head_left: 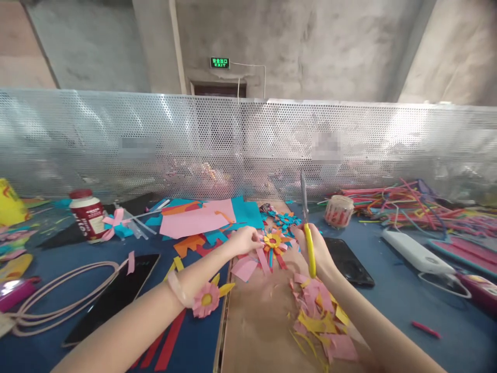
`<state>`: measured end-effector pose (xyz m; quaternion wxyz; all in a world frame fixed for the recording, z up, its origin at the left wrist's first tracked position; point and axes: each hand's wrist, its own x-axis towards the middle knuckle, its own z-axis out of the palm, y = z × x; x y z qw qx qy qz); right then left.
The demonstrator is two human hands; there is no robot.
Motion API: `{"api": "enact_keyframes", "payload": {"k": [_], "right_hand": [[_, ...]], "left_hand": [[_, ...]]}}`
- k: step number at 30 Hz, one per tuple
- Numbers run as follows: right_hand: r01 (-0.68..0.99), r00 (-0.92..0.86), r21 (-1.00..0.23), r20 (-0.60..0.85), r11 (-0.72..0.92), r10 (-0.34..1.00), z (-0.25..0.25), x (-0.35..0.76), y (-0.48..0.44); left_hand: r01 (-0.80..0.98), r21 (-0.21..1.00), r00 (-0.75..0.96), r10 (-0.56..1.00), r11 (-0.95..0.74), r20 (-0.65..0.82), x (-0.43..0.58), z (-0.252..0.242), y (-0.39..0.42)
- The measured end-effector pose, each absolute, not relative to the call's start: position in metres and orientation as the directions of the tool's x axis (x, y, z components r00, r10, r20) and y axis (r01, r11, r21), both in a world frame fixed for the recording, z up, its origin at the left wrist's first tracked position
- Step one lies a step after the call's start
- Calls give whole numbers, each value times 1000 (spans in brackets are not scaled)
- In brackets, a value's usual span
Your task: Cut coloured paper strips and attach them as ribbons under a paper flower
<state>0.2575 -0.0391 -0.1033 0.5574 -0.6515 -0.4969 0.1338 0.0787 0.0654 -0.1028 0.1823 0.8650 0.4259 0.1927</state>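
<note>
The left hand (244,241) pinches the paper flower (273,242) with its fingers, on the bench (392,300) centre. The right hand (316,249) is closed around yellow scissors (306,228), blades up, beside the flower.

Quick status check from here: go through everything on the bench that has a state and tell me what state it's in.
left hand: pinching the paper flower's edge
right hand: gripping the scissors
scissors: blades closed, pointing up
paper flower: flat on the board, petals spread
bottle: upright, red cap on
left phone: screen dark
right phone: screen dark
tape roll: standing on end
</note>
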Motion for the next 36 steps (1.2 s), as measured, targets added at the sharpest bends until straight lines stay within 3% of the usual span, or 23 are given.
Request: {"api": "enact_keyframes", "payload": {"k": [10,17,24,36], "right_hand": [[486,247,-871,221,77,944,-110,229,-51],[543,117,-827,250,149,961,-102,213,-68],[498,75,-862,150,93,986,-106,213,-67],[465,80,-881,142,89,987,-111,212,-68]], "left_hand": [[331,775,341,834,-538,434,25,0,50],[284,705,221,760,-650,611,5,24,32],[264,690,247,738,-674,627,5,23,34],[231,694,274,730,-682,626,13,17,34]]}}
